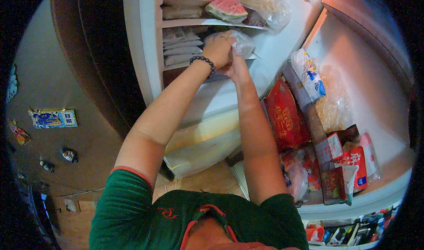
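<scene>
Both my hands reach into the open fridge at its middle shelf. My left hand [218,51], with a dark bead bracelet [202,63] at its wrist, is closed on a clear plastic bag [243,43]. Close against it, my right hand [236,70] grips the same bag from the near right side, its thumb up and its other fingers mostly hidden. What the bag holds cannot be made out. Stacked pale flat packets [181,47] lie just left of the bag. A wrapped watermelon wedge [227,8] sits on the shelf above.
At the right stands the open fridge door, its racks holding a red pouch [286,116], a white and blue packet [308,73] and a red packet [356,164]. A pale drawer [203,150] is below the shelves. Magnets [53,118] dot a dark panel at the left.
</scene>
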`<action>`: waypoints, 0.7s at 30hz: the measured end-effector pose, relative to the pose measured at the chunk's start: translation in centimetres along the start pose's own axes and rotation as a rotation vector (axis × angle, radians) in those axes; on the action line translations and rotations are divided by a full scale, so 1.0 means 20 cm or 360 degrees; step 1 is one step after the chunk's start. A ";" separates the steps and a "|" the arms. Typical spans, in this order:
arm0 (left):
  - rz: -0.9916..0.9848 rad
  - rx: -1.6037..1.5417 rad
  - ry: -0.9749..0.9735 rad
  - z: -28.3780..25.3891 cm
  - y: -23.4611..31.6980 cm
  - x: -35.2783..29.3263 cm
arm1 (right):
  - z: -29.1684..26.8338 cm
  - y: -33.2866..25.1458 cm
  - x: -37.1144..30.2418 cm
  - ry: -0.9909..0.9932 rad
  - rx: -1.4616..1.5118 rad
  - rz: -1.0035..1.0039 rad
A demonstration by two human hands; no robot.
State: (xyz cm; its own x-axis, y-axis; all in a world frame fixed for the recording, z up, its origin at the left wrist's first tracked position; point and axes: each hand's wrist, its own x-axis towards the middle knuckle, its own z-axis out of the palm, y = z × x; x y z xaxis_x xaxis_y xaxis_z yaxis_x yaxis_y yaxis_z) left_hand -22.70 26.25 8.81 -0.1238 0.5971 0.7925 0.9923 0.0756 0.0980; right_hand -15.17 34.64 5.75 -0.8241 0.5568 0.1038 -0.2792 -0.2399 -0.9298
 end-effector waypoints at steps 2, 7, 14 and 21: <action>-0.0010 0.0049 -0.0028 0.04 -0.03 0.00 | -0.05 -0.01 -0.05 0.0106 -0.0349 0.0153; -0.0277 0.0082 -0.0056 0.12 -0.06 0.02 | -0.05 0.02 -0.28 0.0461 -0.0453 -0.0219; -0.0353 0.0299 -0.0278 0.13 -0.18 0.07 | -0.10 0.51 -0.99 0.0184 -0.0787 -0.0611; -0.0535 0.0179 -0.0261 0.03 0.03 0.06 | -0.65 0.87 -1.99 0.0321 -0.0889 0.0250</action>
State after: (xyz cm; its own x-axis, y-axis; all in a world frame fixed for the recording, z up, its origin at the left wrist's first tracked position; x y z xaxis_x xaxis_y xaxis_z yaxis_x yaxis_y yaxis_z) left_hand -22.20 27.56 9.48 -0.4493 0.6433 0.6199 0.8913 0.3702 0.2618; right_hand 19.18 18.71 -19.14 -0.7096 0.7013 -0.0678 0.1835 0.0910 -0.9788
